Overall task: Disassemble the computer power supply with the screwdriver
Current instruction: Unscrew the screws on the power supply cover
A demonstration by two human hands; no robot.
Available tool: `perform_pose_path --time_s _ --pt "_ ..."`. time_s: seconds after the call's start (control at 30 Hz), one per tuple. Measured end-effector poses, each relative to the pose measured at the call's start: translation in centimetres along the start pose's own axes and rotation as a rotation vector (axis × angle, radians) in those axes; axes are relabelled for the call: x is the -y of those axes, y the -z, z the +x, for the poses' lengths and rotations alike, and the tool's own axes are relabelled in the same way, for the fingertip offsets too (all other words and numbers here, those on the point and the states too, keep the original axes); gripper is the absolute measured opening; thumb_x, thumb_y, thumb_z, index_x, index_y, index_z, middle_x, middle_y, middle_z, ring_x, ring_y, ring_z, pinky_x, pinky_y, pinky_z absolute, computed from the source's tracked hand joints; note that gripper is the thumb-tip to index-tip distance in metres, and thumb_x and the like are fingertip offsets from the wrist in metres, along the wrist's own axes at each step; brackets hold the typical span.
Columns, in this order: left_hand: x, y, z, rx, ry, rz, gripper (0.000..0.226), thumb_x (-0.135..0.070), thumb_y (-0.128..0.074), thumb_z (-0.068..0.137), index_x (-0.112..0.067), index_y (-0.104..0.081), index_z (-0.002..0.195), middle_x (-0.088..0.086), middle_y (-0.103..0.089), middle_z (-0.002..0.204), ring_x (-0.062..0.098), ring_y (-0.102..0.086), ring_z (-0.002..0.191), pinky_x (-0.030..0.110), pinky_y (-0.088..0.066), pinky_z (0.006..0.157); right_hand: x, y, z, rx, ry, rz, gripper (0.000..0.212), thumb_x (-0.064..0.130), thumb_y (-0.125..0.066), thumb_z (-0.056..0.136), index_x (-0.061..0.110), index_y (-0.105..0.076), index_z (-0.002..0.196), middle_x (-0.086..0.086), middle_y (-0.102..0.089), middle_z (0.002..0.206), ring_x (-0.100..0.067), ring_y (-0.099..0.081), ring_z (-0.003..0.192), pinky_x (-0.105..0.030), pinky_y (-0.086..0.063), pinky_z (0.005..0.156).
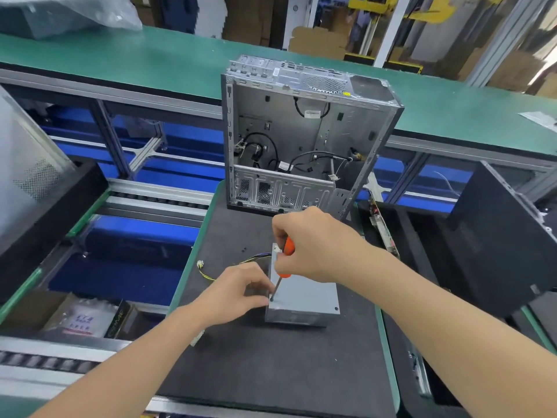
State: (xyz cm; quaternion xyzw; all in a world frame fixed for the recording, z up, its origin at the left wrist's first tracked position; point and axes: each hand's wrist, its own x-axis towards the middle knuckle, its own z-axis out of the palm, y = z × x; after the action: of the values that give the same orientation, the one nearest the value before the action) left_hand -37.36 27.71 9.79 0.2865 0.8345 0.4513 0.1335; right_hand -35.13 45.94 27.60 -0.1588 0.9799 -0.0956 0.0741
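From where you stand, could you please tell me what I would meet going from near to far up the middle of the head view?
First the power supply → open computer case → green conveyor belt → cardboard boxes.

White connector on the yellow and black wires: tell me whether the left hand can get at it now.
Probably yes: the white connector lies uncovered on the black mat beside the left hand, nothing between them. That hand must first let go of the power supply.

Both hands (307, 251) work a screwdriver (284, 260) on the power supply (304, 294).
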Motion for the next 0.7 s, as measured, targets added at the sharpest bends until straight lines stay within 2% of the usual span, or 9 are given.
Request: perform_pose_path --time_s 0.1,0.23,0.37,0.6,0.7 --pt "0.1 -0.4 0.2 -0.026 -0.017 0.017 0.015 -0.014 -0.082 0.085 -0.028 -0.078 0.087 -0.008 -0.068 0.096 0.010 -0.066 0.093 0.033 -0.054 0.089 -0.2 0.0 0.0 -0.004 0.015 0.002 0.020 0.033 -0.069 0.076 0.025 -0.053 0.084 0.004 -0.061 0.083 -0.026 -0.062 0.081 -0.027 -0.032 0.051" --pt "0.2 -0.3 0.4 0.039 -0.061 0.100 0.009 -0.019 -0.078 0.091 -0.028 -0.075 0.089 -0.013 -0.065 0.095 0.008 -0.063 0.094 0.032 -0.053 0.088 -0.3 0.1 0.0 -0.032 0.023 0.000 0.019 0.034 -0.069 0.075 0.024 -0.055 0.084 0.006 -0.060 0.075 -0.025 -0.062 0.078 -0.027 -0.034 0.051" --pt "0.2 -0.1 0.5 0.115 -0.083 0.190 0.008 -0.026 -0.070 0.096 -0.032 -0.068 0.092 -0.016 -0.062 0.096 0.006 -0.060 0.095 0.028 -0.050 0.090 -0.5 0.2 0.1 -0.050 0.021 0.001 0.020 0.034 -0.069 0.075 0.024 -0.054 0.082 0.005 -0.058 0.076 -0.024 -0.061 0.079 -0.027 -0.033 0.050" --pt "0.2 -0.8 -0.1 0.020 -0.044 0.088 0.013 -0.037 -0.079 0.085 -0.039 -0.066 0.087 -0.016 -0.065 0.096 0.010 -0.064 0.093 0.018 -0.050 0.082 -0.9 0.3 0.0 -0.058 0.010 0.004 0.021 0.036 -0.070 0.075 0.026 -0.053 0.081 0.005 -0.058 0.076 -0.022 -0.060 0.075 -0.027 -0.035 0.051" --pt "0.4 -1.2 0.0 -0.017 -0.032 0.057 0.021 -0.032 -0.081 0.085 -0.042 -0.064 0.080 -0.016 -0.064 0.091 0.010 -0.064 0.088 0.016 -0.049 0.078 -0.9 0.4 0.0 -0.058 0.002 0.011 0.021 0.037 -0.070 0.075 0.026 -0.052 0.079 0.005 -0.057 0.077 -0.022 -0.060 0.075 -0.028 -0.036 0.052"
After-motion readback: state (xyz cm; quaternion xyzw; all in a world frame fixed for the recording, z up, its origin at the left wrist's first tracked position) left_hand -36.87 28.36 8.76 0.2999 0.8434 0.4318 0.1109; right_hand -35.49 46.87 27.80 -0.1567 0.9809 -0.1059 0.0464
